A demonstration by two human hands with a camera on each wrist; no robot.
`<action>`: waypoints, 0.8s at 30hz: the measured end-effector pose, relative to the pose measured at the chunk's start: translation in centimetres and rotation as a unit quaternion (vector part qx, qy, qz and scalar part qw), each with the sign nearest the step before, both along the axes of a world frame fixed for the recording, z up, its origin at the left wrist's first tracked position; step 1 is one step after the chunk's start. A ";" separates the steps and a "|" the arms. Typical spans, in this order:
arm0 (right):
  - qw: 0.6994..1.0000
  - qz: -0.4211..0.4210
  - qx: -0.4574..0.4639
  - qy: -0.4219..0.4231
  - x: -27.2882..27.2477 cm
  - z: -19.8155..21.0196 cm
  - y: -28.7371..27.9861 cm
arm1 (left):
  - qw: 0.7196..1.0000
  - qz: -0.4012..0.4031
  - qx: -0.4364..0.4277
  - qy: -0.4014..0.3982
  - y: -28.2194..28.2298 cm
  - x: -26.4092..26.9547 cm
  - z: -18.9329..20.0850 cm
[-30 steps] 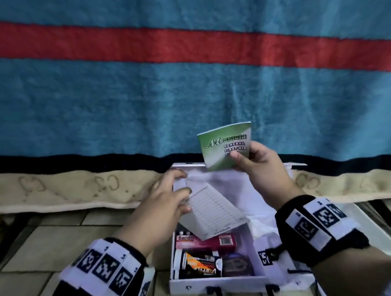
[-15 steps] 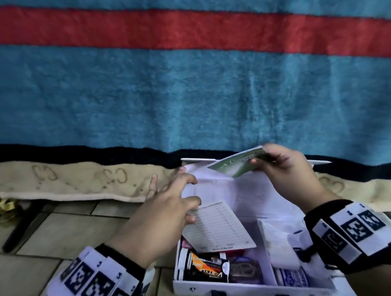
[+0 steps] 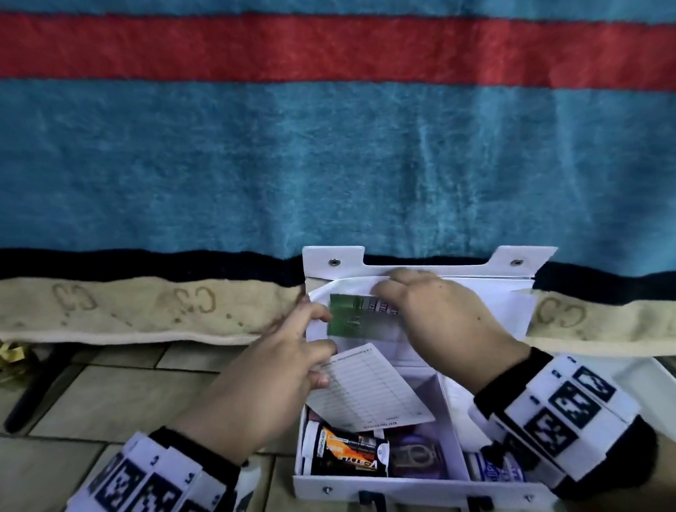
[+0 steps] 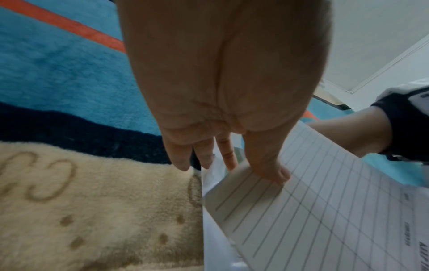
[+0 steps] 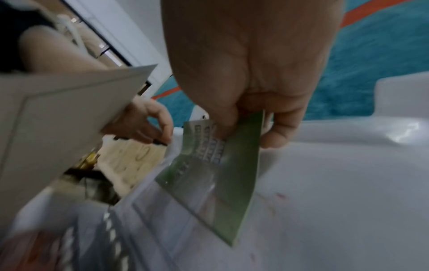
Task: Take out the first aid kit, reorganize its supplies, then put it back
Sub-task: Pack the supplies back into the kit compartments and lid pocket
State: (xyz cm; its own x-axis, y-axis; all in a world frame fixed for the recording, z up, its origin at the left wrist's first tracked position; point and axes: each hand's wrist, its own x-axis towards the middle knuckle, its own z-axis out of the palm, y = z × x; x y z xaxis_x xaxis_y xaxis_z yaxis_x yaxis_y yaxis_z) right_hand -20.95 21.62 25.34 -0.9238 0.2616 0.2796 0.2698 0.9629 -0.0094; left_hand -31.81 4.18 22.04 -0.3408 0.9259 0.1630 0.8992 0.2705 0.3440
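The white first aid kit stands open on the tiled floor, its lid leaning back against the blanket. My right hand pinches a green first aid booklet and holds it against the inside of the lid, partly under a clear pocket sheet. In the right wrist view the booklet hangs from thumb and fingers. My left hand pinches a lined white card with its thumb while its fingers touch the pocket's left edge. The card lies under the thumb.
An orange-black pack, a purple item and a blue-white pack lie in the box. A blue blanket with a red stripe and beige border hangs behind. A brass object lies far left.
My right hand has brought the green booklet down from upright in the air to the inside of the lid. My left hand rose to the pocket edge, the card still in it.
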 end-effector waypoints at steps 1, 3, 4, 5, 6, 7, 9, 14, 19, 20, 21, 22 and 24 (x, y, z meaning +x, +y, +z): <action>0.999 -0.021 -0.012 0.023 -0.2 0.3 0.2 | 1.000 -0.001 -0.001 -0.004 0.0 0.0 0.0; 0.996 -0.070 -0.028 0.036 -0.5 0.7 0.6 | 1.000 -0.005 0.003 -0.006 0.0 0.0 0.1; 0.996 -0.081 -0.031 0.010 -0.7 0.7 0.6 | 1.000 -0.007 0.002 -0.008 0.0 0.0 0.1; 0.996 -0.080 -0.028 -0.021 -0.9 0.6 0.7 | 1.000 -0.010 0.000 -0.006 0.0 0.0 0.0; 0.996 -0.072 -0.024 -0.047 -1.0 0.4 0.7 | 1.000 -0.012 -0.003 -0.002 0.1 0.1 -0.1; 0.996 -0.061 -0.026 -0.065 -1.2 0.3 0.8 | 1.000 -0.010 -0.009 -0.002 0.1 0.2 -0.3; 0.994 -0.045 -0.044 -0.093 -1.1 0.3 1.1 | 1.000 -0.001 -0.015 -0.010 0.2 0.5 -0.5; 0.996 -0.050 -0.067 0.008 -1.0 -0.1 1.0 | 0.999 0.014 0.024 -0.019 0.1 0.6 -0.4; 0.994 -0.051 -0.091 -0.032 -1.5 0.0 1.3 | 0.997 0.046 0.052 -0.035 0.1 0.3 -0.2; 0.994 -0.047 -0.091 -0.039 -1.6 0.1 1.4 | 0.996 0.048 0.062 -0.042 0.1 0.3 -0.1; 0.994 -0.043 -0.093 -0.043 -1.7 0.0 1.5 | 0.995 0.051 0.071 -0.045 0.1 0.2 -0.2; 0.993 -0.043 -0.098 -0.046 -1.7 -0.1 1.5 | 0.994 0.054 0.080 -0.046 0.2 0.3 -0.2; 0.989 -0.050 -0.128 -0.047 -1.6 -0.2 1.6 | 0.993 0.059 0.090 -0.053 0.4 0.3 -0.3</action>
State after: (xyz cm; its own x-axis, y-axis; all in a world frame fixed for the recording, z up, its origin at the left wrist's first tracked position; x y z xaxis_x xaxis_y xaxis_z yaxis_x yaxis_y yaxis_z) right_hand -22.56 23.25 25.09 -0.9084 0.4045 0.1060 0.3755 0.9006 -0.2188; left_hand -31.53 4.56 21.70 -0.4689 0.8380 0.2791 0.8211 0.2970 0.4874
